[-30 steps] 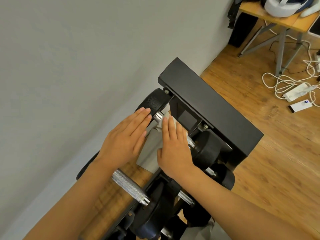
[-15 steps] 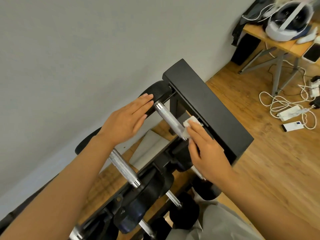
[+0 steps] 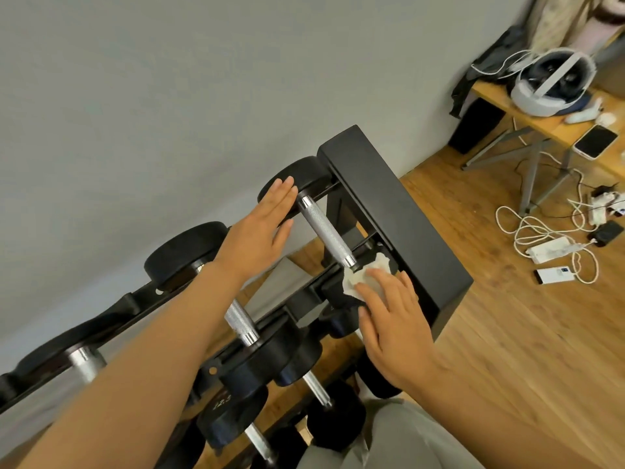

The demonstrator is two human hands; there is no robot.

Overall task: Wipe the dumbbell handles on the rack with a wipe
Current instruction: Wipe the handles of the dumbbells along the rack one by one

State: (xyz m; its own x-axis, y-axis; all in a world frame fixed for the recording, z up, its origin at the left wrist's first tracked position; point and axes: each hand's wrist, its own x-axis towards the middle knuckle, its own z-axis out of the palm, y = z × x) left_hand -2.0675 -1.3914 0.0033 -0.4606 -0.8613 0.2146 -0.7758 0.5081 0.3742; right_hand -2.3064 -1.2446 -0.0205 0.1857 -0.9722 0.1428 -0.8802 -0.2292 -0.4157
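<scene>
The right hand point(image 3: 392, 319) pressed a crumpled wipe point(image 3: 363, 279) with straight fingers, hiding the dumbbell's near head, while the flat left hand point(image 3: 260, 231) covered part of the far head point(image 3: 301, 172).

You've got a white wipe point(image 3: 363, 277) against the black rack point(image 3: 399, 211). That dumbbell handle point(image 3: 326, 231) is silver with a fine crosshatch knurl, its head point(image 3: 304, 172) matte black. Grey wall point(image 3: 152, 96) behind, warm brown woodgrain floor point(image 3: 524, 350), white cables point(image 3: 527, 231) tangled there, and your trousers point(image 3: 389, 438) are grey-green.
</scene>
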